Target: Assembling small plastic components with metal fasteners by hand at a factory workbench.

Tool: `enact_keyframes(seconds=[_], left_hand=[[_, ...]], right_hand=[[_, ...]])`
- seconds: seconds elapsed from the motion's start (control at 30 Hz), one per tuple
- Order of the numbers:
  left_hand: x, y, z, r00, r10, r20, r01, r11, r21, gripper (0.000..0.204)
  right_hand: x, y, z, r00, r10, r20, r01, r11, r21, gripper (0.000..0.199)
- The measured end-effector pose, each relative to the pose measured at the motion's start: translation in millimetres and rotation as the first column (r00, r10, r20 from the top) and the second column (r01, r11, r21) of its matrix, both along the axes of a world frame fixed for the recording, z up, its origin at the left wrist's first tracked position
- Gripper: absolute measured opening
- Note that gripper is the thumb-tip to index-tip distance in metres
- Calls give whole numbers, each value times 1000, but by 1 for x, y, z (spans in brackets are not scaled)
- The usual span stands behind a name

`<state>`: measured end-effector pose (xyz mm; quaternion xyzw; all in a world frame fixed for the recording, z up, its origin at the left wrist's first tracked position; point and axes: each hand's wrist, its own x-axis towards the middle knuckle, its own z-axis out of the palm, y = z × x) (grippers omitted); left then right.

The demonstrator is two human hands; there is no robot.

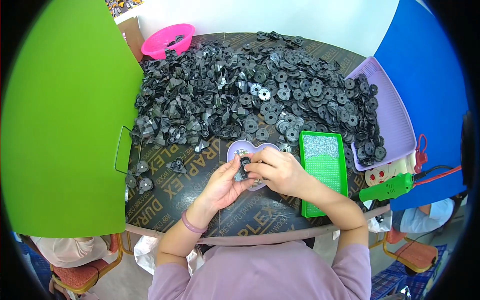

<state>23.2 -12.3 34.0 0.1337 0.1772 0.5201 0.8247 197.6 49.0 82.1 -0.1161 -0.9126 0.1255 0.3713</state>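
2 hands meet over the counter (200, 200): the left hand (222, 187) grips a small black part (244, 167) above a heart-shaped dish (235, 148), the right hand (277, 170) pinches its top; a green tray (325, 170) lies just right.

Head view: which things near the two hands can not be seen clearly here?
- Small black part: held between the left hand and the right hand; fingers cover most of it, so its shape is unclear.
- Heart-shaped dish: the hands hide its lower half; the small metal pieces in it are too small to tell.
- Green tray: the right forearm hides its lower left corner.
- Green power tool: its tip is hidden behind the arm.
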Motion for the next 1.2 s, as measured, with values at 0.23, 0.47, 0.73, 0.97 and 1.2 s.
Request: enact_keyframes(seconds=[0.23, 0.47, 0.73, 0.97, 1.2], left_hand=[[1, 0, 0, 999, 4, -42, -8, 996, -86, 41], [2, -1, 2, 999, 10, -46, -13, 997, -71, 42], [6, -1, -1, 998, -42, -56, 37, 996, -83, 41], [17, -3, 3, 996, -24, -90, 14, 993, -114, 35], [14, -3, -9, 992, -75, -100, 68, 995, -68, 35]], right_hand=[[27, 16, 6, 969, -76, -234, -232, 40, -972, 49], [36, 16, 1, 862, -126, -492, -508, -221, -833, 57], [30, 10, 13, 919, -182, -349, -280, 319, -905, 30], [-4, -8, 15, 992, -126, 18, 95, 632, -769, 5], [-9, -4, 10, 980, -182, 79, 196, 833, -517, 10]])
